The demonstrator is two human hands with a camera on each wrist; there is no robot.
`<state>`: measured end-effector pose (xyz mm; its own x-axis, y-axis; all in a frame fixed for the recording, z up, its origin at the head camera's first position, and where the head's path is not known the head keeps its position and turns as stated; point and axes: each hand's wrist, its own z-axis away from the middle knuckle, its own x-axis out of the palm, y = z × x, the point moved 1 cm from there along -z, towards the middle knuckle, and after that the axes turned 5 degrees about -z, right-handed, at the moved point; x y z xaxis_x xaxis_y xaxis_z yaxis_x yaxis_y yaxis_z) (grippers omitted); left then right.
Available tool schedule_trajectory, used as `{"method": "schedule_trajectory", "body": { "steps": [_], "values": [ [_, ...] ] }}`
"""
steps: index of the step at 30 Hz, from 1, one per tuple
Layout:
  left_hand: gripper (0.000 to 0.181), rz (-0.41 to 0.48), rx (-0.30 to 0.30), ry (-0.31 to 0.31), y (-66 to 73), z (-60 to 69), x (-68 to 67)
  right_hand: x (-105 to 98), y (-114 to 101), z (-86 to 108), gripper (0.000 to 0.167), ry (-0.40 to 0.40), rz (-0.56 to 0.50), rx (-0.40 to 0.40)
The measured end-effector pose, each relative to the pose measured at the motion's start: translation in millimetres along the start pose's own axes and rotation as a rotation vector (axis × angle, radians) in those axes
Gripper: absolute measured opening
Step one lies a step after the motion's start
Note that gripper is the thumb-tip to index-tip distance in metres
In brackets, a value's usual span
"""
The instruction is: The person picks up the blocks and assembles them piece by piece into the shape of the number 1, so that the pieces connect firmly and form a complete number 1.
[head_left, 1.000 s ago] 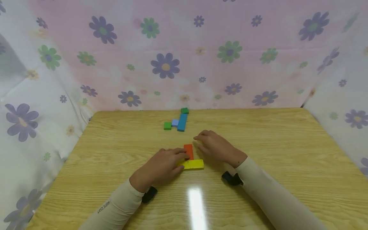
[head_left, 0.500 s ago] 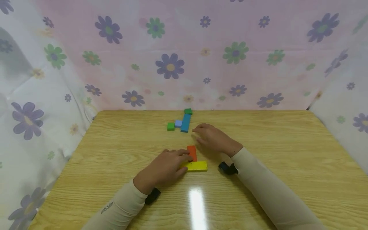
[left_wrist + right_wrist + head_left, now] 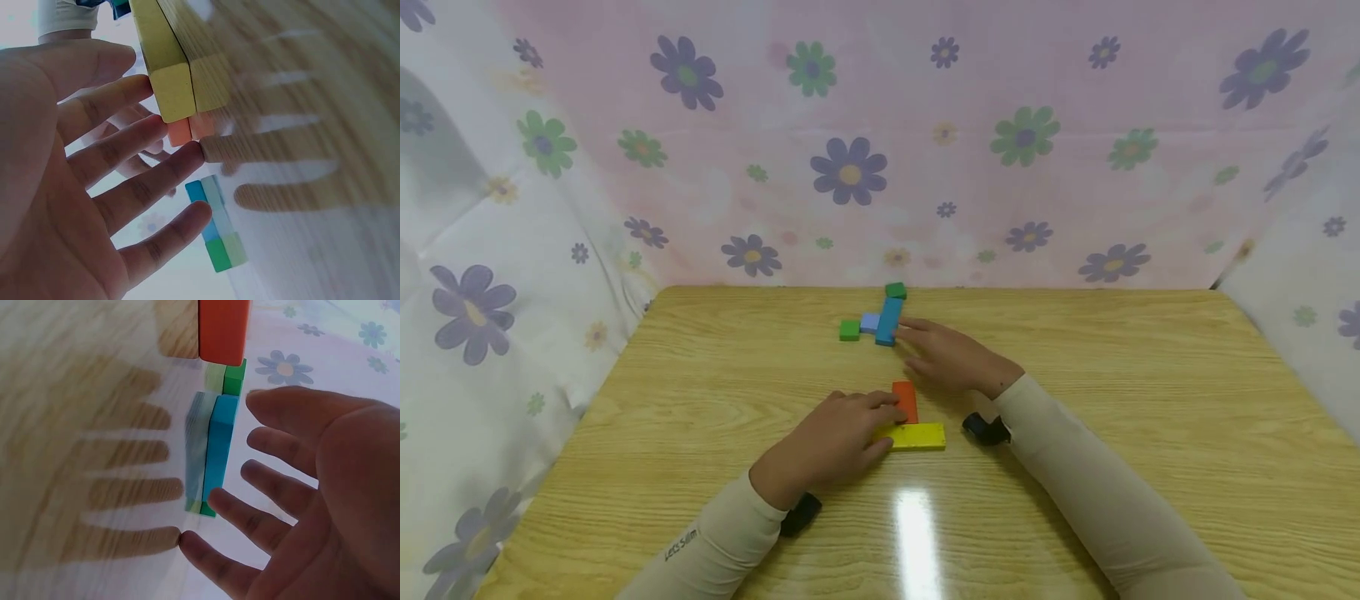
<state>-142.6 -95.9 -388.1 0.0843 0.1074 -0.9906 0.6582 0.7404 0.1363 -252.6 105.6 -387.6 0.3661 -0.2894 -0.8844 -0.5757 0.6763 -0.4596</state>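
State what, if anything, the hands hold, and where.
Nothing looks gripped: the left hand is at the yellow block and red block, the right hand beside the blue block.

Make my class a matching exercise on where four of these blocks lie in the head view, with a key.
Blocks
1. red block
2. blue block
3. yellow block
4. lilac block

Places
A. lowest of all the blocks in the picture
B. between the light green block and the blue block
C. end-on at the yellow block's far side
D. with the dark green block at its far end

Pairs: 1-C, 2-D, 3-A, 4-B
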Motion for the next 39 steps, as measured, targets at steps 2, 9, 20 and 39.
{"method": "schedule_trajectory", "body": {
  "steps": [2,9,20,39],
  "values": [
    [0.036,-0.001,-0.001,-0.001,0.5,0.3,-0.2,0.8,0.8,-1.2,0.057,-0.019,0.0,-0.011],
    [0.036,0.011,0.003,0.011,0.8,0.6,-0.1,4.0,1.5,-2.7,0.06,-0.059,0.029,-0.032],
    [0.036,0.007,-0.006,-0.005,1.3,0.0,-1.1,5.9,0.0,-1.4,0.059,-0.061,0.04,-0.02],
    [0.035,-0.01,0.004,0.01,1.3,-0.1,1.0,3.5,-5.3,0.2,0.046,-0.031,0.026,-0.038]
  ]
}}
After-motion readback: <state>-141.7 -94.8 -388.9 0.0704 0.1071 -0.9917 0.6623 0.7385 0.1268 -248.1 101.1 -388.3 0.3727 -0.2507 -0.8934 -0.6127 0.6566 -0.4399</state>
